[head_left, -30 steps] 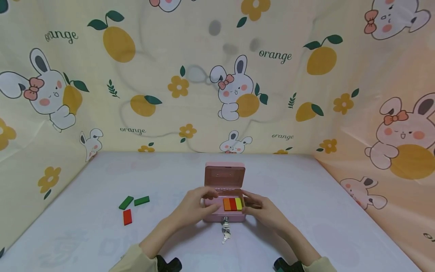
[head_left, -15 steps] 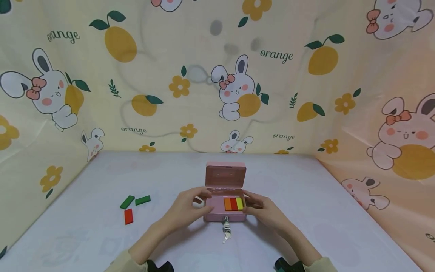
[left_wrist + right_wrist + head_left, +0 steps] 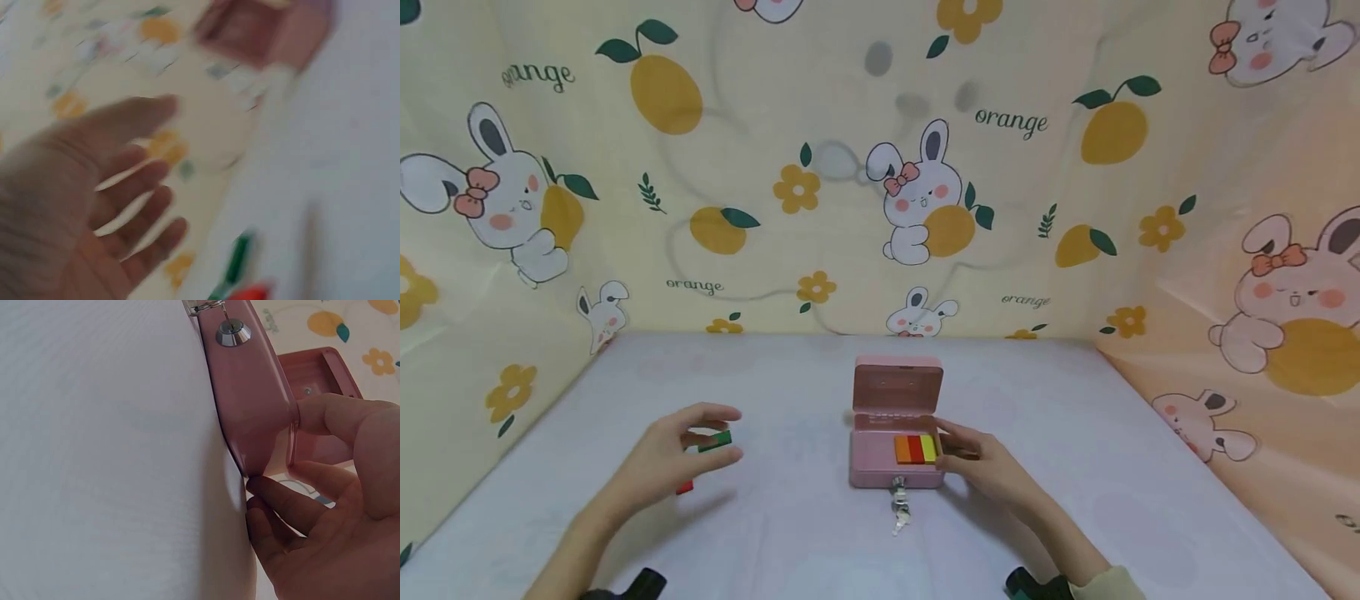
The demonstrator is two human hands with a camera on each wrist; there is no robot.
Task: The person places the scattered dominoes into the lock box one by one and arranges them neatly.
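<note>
A pink cash box [image 3: 868, 454] stands on the table with its lid [image 3: 897, 390] raised. Inside it, orange, red [image 3: 914, 450] and yellow blocks lie side by side at the right. My right hand [image 3: 988, 471] holds the box's right side, thumb at the rim and fingers along the outer wall in the right wrist view. Off to the left, my left hand [image 3: 666, 454] is over the loose blocks, fingers spread and nothing held. A green block [image 3: 721, 438] shows between its thumb and fingers, and a red block [image 3: 685, 487] peeks out below. Another green block is mostly hidden in the head view.
Keys [image 3: 900, 521] on a ring hang from the lock [image 3: 233, 332] on the box's front. A printed cloth [image 3: 850, 250] with rabbits and oranges rises behind the white tabletop [image 3: 805, 533] and along both sides.
My left hand has left the box and moved left to the loose blocks, partly covering them. The right hand stays at the box, and the blocks have not visibly moved.
</note>
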